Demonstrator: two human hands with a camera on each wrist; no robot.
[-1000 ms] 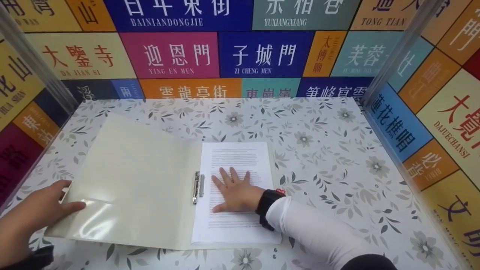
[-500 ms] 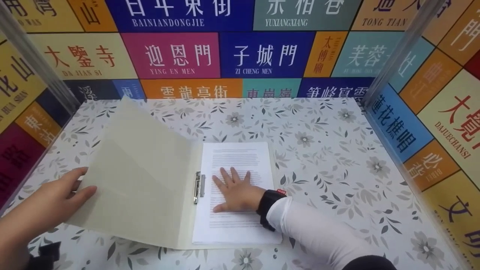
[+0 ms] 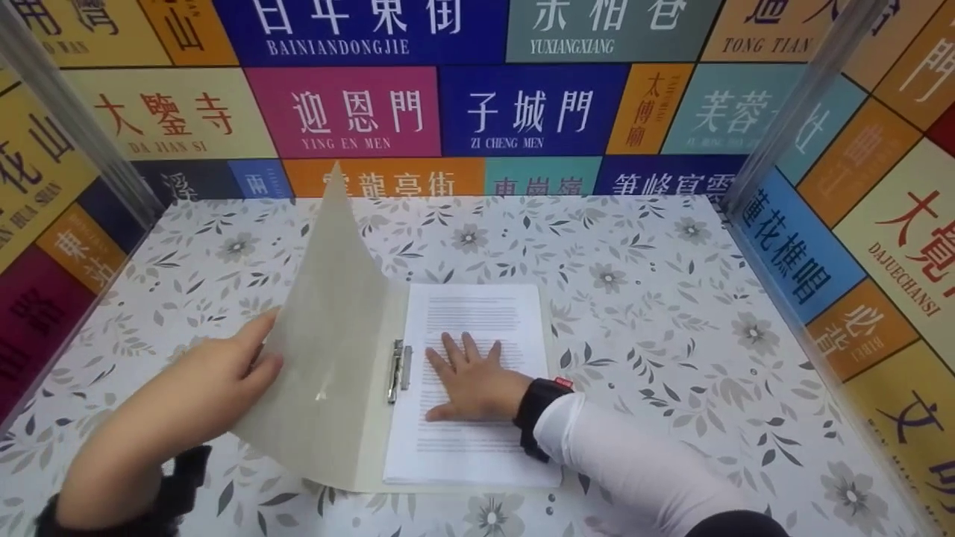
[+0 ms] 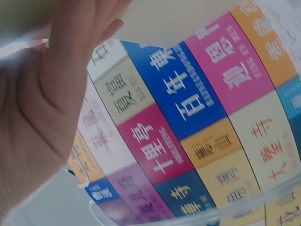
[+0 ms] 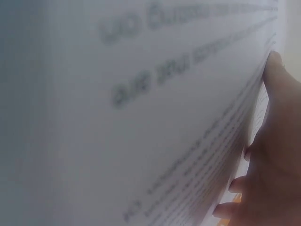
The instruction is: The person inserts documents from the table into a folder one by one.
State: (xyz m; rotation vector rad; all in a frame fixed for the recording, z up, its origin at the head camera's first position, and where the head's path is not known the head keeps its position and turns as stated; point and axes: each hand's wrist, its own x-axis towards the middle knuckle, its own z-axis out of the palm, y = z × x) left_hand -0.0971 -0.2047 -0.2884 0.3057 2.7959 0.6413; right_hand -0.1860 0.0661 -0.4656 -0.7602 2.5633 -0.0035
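A cream folder [image 3: 328, 358] lies open on the table, its left cover raised and bowed. By its outer edge that cover is held in my left hand [image 3: 231, 373], thumb on the inner face and the other fingers partly hidden behind. My right hand [image 3: 477, 384] rests flat with spread fingers on a stack of printed paper [image 3: 477, 455] in the folder's right side. A metal clip [image 3: 395, 373] sits by the spine, at the paper's left edge. In the right wrist view, blurred print fills most of the picture beside the right hand [image 5: 273, 150].
The table [image 3: 671, 335] has a white cloth with grey flowers and leaves. Panels with coloured place-name blocks [image 3: 533, 108] stand behind and on both sides, with clear corner strips [image 3: 791, 97] between them.
My left hand has lifted the folder's cover from nearly flat and swung it rightward toward the paper. The right hand has stayed in place on the sheets.
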